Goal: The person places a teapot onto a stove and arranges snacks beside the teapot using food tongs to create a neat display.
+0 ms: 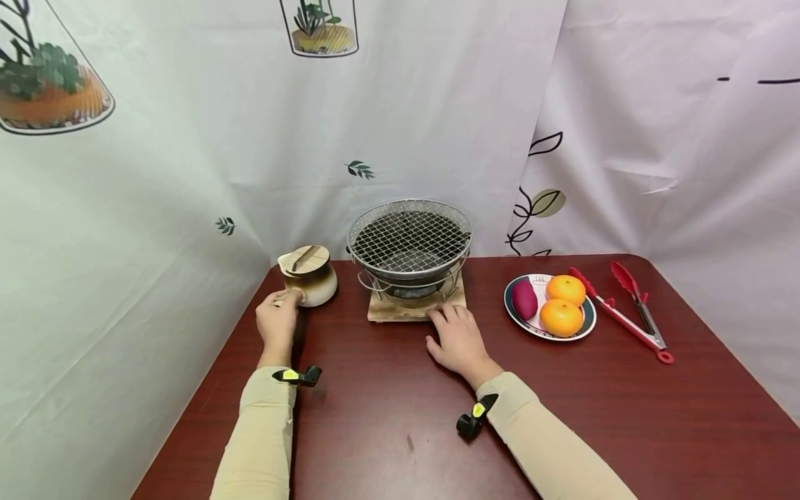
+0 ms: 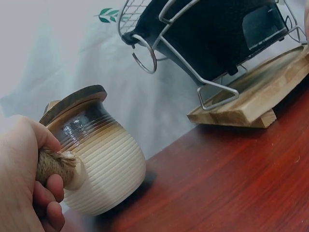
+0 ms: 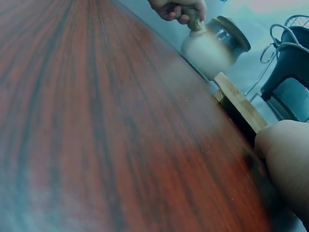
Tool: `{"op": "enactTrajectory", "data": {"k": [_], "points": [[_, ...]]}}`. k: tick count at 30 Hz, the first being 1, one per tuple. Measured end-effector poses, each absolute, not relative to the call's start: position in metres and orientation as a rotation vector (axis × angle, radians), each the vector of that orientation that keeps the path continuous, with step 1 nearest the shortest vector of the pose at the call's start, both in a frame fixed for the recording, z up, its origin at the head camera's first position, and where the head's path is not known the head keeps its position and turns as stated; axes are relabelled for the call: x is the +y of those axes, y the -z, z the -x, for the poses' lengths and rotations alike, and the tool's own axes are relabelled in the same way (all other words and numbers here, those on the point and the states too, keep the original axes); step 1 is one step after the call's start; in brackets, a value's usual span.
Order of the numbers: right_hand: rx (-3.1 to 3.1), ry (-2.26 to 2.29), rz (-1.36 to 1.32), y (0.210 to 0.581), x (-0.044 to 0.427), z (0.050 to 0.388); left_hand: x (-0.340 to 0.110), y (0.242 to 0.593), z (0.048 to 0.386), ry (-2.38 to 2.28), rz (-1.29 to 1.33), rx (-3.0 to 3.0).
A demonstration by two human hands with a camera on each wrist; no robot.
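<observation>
Pot (image 1: 321,288) stands upright on the table, left of the grill (image 1: 409,236) and near it. Its handle (image 2: 54,167) projects toward your side, its long axis running from the body out into your palm; the spout (image 1: 283,262) faces left, away from the grill. Your left hand (image 1: 277,323) grips the handle, thumb and fingers curled round it. Your right hand (image 1: 459,340) rests its fingertips on the near edge of the grill's wooden base (image 1: 394,311), thumb spread apart, nothing enclosed.

Finish: ribbed cream body, brown band above, dark glossy glaze at the neck, pale wooden lid (image 1: 321,258) seated with a bar across it.

You see the handle's fibrous twine wrapping clearly only from the left wrist, as you do the ribbing. The head view alone gives you the spout and, right of the grill, the fruit plate (image 1: 539,281) and red-handled tongs (image 1: 631,325).
</observation>
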State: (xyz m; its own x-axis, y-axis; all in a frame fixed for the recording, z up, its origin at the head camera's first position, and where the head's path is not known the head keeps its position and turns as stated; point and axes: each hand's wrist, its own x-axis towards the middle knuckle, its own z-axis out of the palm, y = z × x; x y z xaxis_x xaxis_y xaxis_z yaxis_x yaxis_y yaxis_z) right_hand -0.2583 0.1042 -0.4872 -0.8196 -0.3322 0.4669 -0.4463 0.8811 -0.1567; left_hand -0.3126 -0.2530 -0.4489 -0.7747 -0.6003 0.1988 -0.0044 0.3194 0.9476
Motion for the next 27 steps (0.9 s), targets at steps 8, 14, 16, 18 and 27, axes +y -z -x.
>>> {"op": "enactTrajectory", "data": {"k": [8, 14, 16, 18, 27], "points": [[-2.608, -0.366, -0.575, 0.488, 0.103, 0.258, -0.25, 0.437, 0.311, 1.433, -0.512, -2.074], [-2.613, -0.358, -0.576, 0.489, 0.105, 0.259, -0.247, 0.428, 0.316, 1.454, -0.493, -2.054], [-2.609, -0.354, -0.576, 0.49, 0.104, 0.26, -0.247, 0.426, 0.316, 1.449, -0.497, -2.058], [-2.605, -0.353, -0.577, 0.491, 0.104, 0.26, -0.247, 0.423, 0.316, 1.441, -0.501, -2.065], [-2.597, -0.371, -0.574, 0.49, 0.105, 0.259, -0.249, 0.413, 0.314, 1.447, -0.498, -2.068]]}}
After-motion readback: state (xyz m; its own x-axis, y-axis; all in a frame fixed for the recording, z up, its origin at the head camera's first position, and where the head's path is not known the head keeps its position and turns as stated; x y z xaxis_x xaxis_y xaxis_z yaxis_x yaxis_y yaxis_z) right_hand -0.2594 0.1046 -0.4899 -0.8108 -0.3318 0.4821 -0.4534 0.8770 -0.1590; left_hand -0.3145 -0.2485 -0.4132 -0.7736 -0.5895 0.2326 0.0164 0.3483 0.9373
